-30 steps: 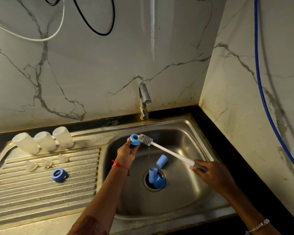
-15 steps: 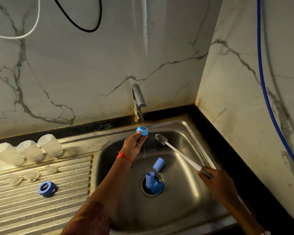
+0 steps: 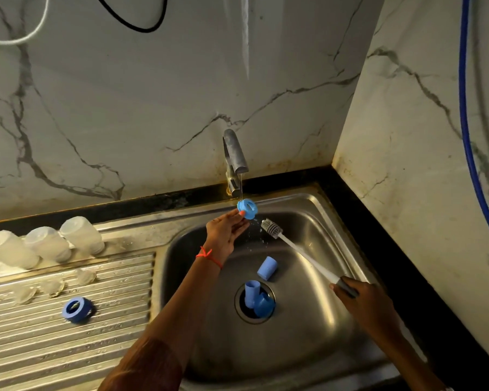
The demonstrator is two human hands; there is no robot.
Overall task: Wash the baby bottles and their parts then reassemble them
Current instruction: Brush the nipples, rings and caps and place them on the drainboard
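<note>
Three bottles (image 3: 47, 244) sit in a row at the far edge of the drainboard (image 3: 68, 348), left of the sink (image 3: 308, 348). They look tipped mouth-down, likely so water runs off along the ribs. Just near of them lie three clear nipples (image 3: 52, 286), and nearer again one blue ring (image 3: 78, 306), apart from the rest. That side reads as the place for washed parts.

A second ring (image 3: 247, 209) is the part in hand. The left grip (image 3: 227, 232) pinches it by its near edge between fingertips and thumb, right under the tap (image 3: 235, 156), so the thin stream (image 3: 241, 190) falls on its open face. Holding only the rim leaves most of the plastic bare to the water, and drops scatter below it. The right grip (image 3: 370, 303) is closed round the dark end of the brush (image 3: 305, 256). The brush head is raised just right of the ring without touching it, set aside, I judge, for the rinse.

Three blue caps wait in the basin: one (image 3: 267, 268) lies on its side, and two (image 3: 259, 301) rest in the drain. I judge these unwashed, so reassembly is well off. The wet ring is held by very little and could slip into the basin.
</note>
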